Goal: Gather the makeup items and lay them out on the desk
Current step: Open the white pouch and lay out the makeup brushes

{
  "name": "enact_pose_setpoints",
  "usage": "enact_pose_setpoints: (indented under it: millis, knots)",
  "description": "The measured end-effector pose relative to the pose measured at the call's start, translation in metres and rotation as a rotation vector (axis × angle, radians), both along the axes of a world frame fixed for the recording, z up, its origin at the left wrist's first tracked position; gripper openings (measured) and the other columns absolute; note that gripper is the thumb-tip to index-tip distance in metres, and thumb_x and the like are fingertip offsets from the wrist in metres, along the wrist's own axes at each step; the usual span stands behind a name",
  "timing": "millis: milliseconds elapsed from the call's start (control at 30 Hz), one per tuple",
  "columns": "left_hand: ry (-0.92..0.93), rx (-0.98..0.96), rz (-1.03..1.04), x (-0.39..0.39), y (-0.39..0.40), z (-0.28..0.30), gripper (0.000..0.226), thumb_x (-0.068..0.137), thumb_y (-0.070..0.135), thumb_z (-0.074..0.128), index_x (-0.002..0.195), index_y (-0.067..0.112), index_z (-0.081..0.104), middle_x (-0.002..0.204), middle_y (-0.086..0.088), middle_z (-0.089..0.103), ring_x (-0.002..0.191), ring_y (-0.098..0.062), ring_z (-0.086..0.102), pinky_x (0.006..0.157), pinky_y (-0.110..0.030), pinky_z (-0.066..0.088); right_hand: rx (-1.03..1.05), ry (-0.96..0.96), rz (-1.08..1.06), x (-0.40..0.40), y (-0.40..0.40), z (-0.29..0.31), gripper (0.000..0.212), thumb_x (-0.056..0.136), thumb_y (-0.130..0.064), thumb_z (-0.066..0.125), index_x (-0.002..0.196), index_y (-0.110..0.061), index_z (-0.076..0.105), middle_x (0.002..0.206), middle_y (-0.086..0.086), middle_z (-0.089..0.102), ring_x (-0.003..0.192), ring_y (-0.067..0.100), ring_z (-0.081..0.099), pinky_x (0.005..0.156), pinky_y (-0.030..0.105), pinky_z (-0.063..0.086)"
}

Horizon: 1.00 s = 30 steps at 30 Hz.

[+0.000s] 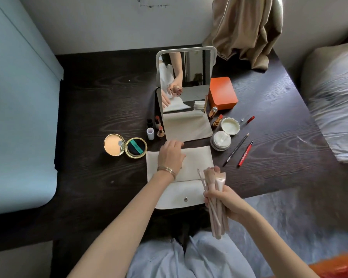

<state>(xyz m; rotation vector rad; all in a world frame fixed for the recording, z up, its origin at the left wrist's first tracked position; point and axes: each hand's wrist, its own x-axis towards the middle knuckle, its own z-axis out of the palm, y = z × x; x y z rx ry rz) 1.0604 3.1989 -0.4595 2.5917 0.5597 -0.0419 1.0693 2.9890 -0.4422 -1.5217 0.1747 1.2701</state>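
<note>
The right hand [227,203] gripped a bundle of pink makeup brushes [215,199] above the dark desk's [100,109] near edge, while the left hand [171,155] lay flat, fingers relaxed, on the cream pouch [197,157] before the standing mirror [186,81].

Both forearms bare, no sleeves in view. Left wrist has thin gold-tone bracelets [167,169], looks like two stacked, plus a small ring [181,167] on a finger of the left hand [172,155]. Legs in pale blue-grey trousers [189,259] w/ soft creases.
</note>
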Motion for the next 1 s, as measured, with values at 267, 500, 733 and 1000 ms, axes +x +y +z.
enact_pose_setpoints:
  millis: [267, 500, 733, 1000]
  knots:
    - [0.401, 0.142, -0.287, -0.097, 0.006, -0.036, 0.091, 0.079, 0.058, 0.057, 0.149, 0.029, 0.007, 0.158, 0.006, -0.01, 0.144, -0.022, -0.017, 0.113, -0.047, -0.013, 0.015, -0.131, 0.15, 0.019, 0.045, -0.003, 0.016, 0.08, 0.008, 0.059, 0.076, -0.008, 0.056, 0.064, 0.006, 0.058, 0.058, 0.016, 0.06, 0.057, 0.026, 0.052]
    - [0.262, -0.046, -0.213, -0.09, -0.003, -0.046, 0.095, 0.077, 0.053, 0.063, 0.149, 0.026, 0.007, 0.158, 0.005, -0.007, 0.141, -0.014, -0.025, 0.11, -0.038, -0.017, -0.079, -0.287, 0.41, 0.022, 0.106, -0.007, 0.011, 0.076, 0.0, 0.062, 0.083, -0.007, 0.06, 0.077, 0.01, 0.061, 0.074, 0.019, 0.062, 0.076, 0.036, 0.054]
    - [-0.024, -0.118, 0.129, -0.114, 0.011, -0.042, 0.059, 0.079, 0.022, 0.071, 0.133, 0.011, 0.05, 0.144, -0.002, 0.042, 0.138, -0.015, 0.028, 0.11, -0.016, 0.014, -0.17, -0.366, 0.45, 0.007, 0.129, -0.018, 0.026, 0.075, -0.006, 0.065, 0.1, -0.005, 0.061, 0.096, 0.015, 0.062, 0.093, 0.027, 0.059, 0.085, 0.037, 0.048]
    - [-0.018, -0.164, 0.244, -0.113, 0.005, -0.037, 0.051, 0.079, 0.019, 0.069, 0.126, 0.023, 0.05, 0.12, 0.003, 0.048, 0.108, -0.012, 0.042, 0.089, -0.018, 0.039, -0.255, -0.582, 0.42, -0.002, 0.138, -0.025, 0.027, 0.081, -0.017, 0.066, 0.104, -0.004, 0.058, 0.092, 0.012, 0.062, 0.086, 0.022, 0.059, 0.074, 0.032, 0.048]
